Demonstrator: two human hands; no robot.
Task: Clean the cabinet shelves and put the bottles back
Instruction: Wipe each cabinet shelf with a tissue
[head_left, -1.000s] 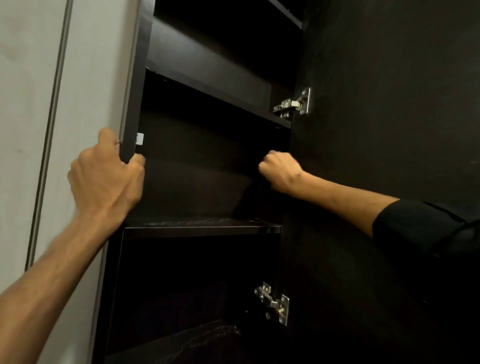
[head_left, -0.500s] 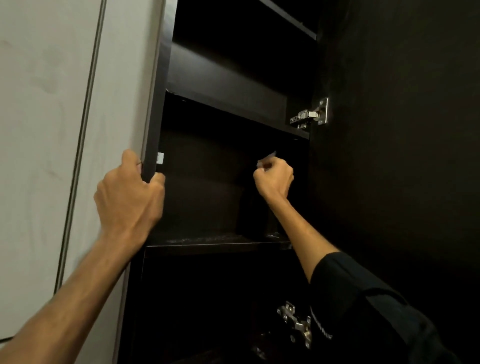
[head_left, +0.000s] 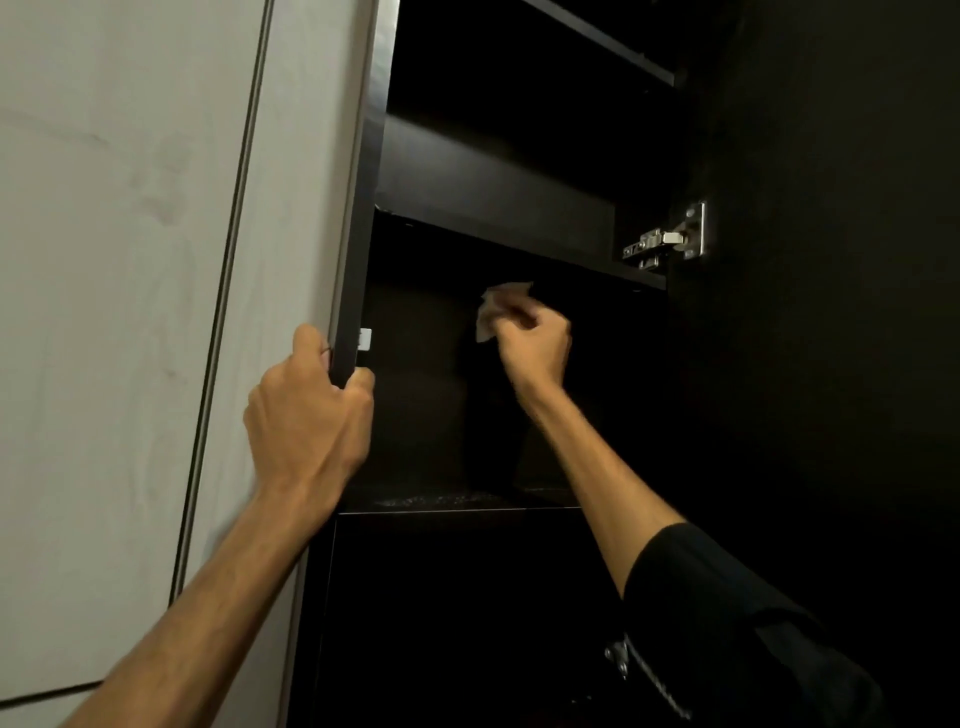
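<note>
Looking up into a dark cabinet (head_left: 519, 156) from the head camera, the view takes in both arms reaching toward it. The left hand (head_left: 306, 415), at about eight o'clock from the middle of the frame, grips the cabinet's left side panel (head_left: 358, 260): the fingers curl round the front edge and the thumb lies on the outer face, beside the pale wall (head_left: 114, 260). A small white clip (head_left: 365, 339) sits on the inner face of that panel, just above the fingertips.

The right hand (head_left: 535, 343) is inside the middle compartment, near the centre of the frame, with its fingers curled and pinching a small pale cloth (head_left: 496, 309). The cloth sticks out at eleven o'clock from the knuckles, close under the shelf above (head_left: 571, 254); whether it touches the back wall cannot be told in the dark. A black sleeve (head_left: 727, 623) covers the right forearm toward five o'clock.

The lower shelf (head_left: 457, 504) runs across below both hands and shows a pale dusty patch along its front edge. A metal hinge (head_left: 670, 239) is fixed at two o'clock, where the open door (head_left: 831, 312) meets the cabinet, and a second hinge (head_left: 618, 657) shows partly behind the sleeve at five o'clock. No bottles are in sight on any shelf.
</note>
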